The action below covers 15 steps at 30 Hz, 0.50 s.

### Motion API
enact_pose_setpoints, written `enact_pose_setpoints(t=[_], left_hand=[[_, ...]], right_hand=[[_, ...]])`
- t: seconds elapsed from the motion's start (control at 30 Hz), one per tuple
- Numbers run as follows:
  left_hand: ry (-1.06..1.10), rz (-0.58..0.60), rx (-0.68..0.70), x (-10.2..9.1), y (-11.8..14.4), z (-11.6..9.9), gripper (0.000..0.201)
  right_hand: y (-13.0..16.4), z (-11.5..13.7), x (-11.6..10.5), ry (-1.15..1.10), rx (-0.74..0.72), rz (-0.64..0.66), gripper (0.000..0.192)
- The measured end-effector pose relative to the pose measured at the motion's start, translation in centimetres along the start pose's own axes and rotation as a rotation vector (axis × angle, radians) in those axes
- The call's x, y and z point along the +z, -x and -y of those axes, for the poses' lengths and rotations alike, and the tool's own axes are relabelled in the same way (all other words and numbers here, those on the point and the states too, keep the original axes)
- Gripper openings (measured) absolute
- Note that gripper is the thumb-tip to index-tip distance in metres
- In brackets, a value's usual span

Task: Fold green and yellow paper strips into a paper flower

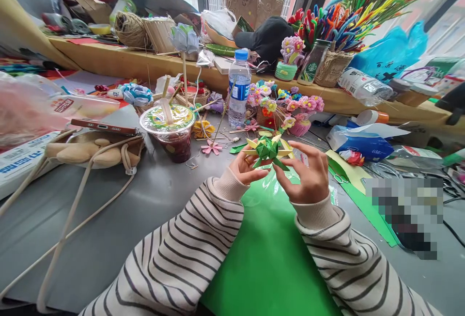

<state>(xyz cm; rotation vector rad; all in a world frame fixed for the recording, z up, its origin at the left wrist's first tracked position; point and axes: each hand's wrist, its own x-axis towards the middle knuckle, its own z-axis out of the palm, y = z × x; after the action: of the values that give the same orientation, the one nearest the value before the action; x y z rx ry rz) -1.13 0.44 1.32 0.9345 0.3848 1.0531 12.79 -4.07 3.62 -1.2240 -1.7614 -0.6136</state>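
On the grey desk [119, 219] lies a green sheet [269, 253]. At ten o'clock, a sealed cup [169, 132] holds dark drink; at twelve, a water bottle [240, 88]. Left hand [247, 165] and right hand [308, 178] fingers pinch a green-yellow paper star [268, 150] above the sheet.

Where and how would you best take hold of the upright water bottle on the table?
Grip the water bottle around its labelled middle, coming from the near side: it stands upright, its round body is bare there, and craft flowers crowd its right.
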Motion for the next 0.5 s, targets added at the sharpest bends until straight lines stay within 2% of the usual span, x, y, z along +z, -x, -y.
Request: enact_pose_setpoints(t=[0.1, 0.33, 0.5], left_hand=[[-0.087, -0.008, 0.052, 0.08, 0.16, 0.07, 0.067], [-0.251, -0.223, 0.144, -0.12, 0.27, 0.36, 0.056], [-0.257, -0.258, 0.191, -0.48, 0.18, 0.4, 0.046]], right_hand=[[0.03, 0.25, -0.01, 0.001, 0.03, 0.01, 0.009], [0.04, 0.56, 0.04, -0.166, 0.143, 0.122, 0.009], [0.17, 0.47, 0.2, -0.291, 0.204, 0.181, 0.01]])
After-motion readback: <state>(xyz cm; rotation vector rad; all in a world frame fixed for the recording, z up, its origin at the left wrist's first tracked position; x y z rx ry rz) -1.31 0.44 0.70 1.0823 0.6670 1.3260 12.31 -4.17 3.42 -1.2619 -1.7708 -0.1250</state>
